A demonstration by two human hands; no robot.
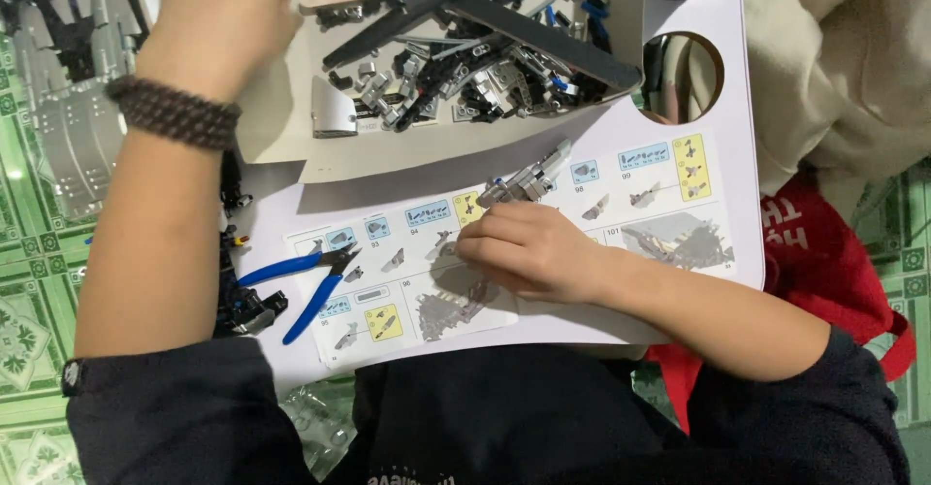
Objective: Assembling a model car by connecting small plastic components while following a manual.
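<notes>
The right hand (529, 247) is pinching a small grey brick assembly (529, 179) over the open instruction booklet (669, 170), beside its step diagrams, while the left hand (228, 10), grip unclear, is reaching into the parts tray (291, 141).

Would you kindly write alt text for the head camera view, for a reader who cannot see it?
A person's right hand holds a small grey brick model on an open instruction booklet, while the left hand reaches into a tray of loose grey and black pieces. Blue-handled pliers lie on the booklet.
</notes>
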